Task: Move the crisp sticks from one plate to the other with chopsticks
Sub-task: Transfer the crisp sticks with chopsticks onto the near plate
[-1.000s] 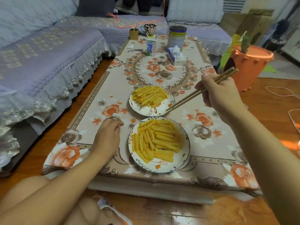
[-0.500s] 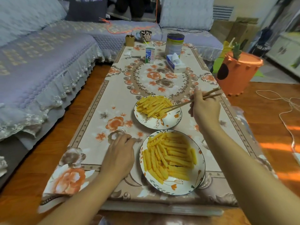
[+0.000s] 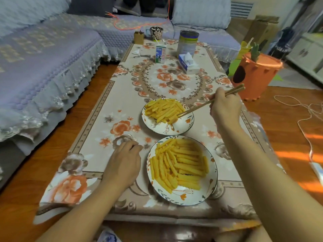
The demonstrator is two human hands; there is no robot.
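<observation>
Right hand (image 3: 225,107) seen from back, fingers curled round chopsticks (image 3: 208,103); grip points hidden. Tips buried among crisp sticks (image 3: 164,110) on far plate (image 3: 183,127); whether stick is pinched cannot be told. Left hand (image 3: 123,165) laid on desk (image 3: 97,119) beside near plate (image 3: 209,186), fingers loosely curled, nothing held; fingertips hidden. More sticks heaped on near plate. Beyond: milk carton (image 3: 160,54), tin (image 3: 188,41), tissue box (image 3: 188,64), orange bin (image 3: 257,79) off desk edge.
</observation>
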